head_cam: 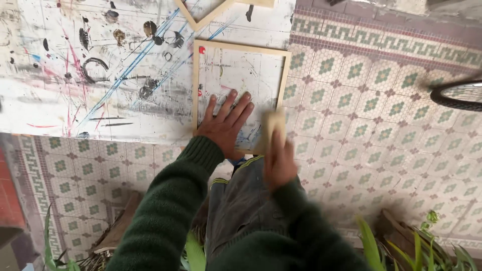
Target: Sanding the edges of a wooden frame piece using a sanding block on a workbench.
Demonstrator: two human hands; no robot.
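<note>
Bare tabletop [75, 100] left of the wooden frame [195, 85] lies open; a second frame [201, 22] blocks beyond.

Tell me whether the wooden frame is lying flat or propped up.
Flat. The wooden frame lies on the paint-stained table, with the left hand spread palm-down across it; its near right corner overhangs the table edge.

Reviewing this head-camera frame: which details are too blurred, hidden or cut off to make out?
- Right hand and the pale block it holds: motion blur; the block's kind and the grip are unclear.
- Wooden frame: its near corner is hidden behind the block and right hand.
- Left hand: hides the surface under its palm.
- Bicycle wheel: cut off by the right edge.
- Second wooden frame: cut off by the top edge.
</note>
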